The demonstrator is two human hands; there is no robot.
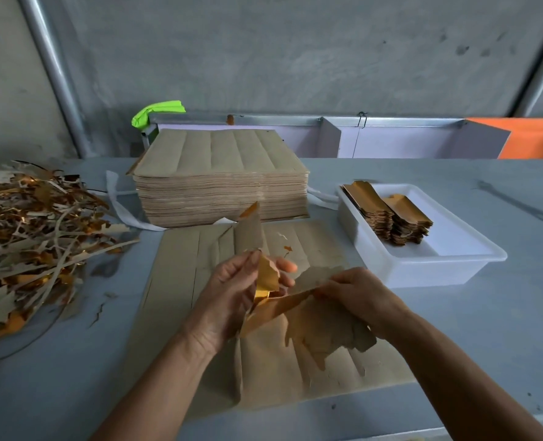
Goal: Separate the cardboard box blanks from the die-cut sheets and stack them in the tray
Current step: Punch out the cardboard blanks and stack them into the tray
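Both hands, left hand (232, 291) and right hand (356, 297), grip a crosswise blank (311, 316).

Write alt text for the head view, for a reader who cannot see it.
Two bare hands, left and right, pull a gold-backed blank from a die-cut sheet on a grey table. Behind lies a tall sheet stack, with a scrap pile at left and a white tray of blanks at right.

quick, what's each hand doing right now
Left hand: grips a gold-faced scrap between thumb and fingers.
Right hand: pinches the edge of a box blank.
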